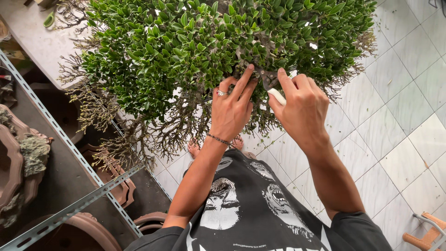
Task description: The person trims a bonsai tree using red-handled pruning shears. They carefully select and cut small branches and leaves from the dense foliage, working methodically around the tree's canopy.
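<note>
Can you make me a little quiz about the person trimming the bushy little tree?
1. True or false: the right hand holds shears with white handles.
2. Which hand wears a ring and a bracelet?
3. The left hand touches: A) the floor tiles B) the small tree C) the metal shelf

Key: 1 true; 2 the left hand; 3 B
</note>
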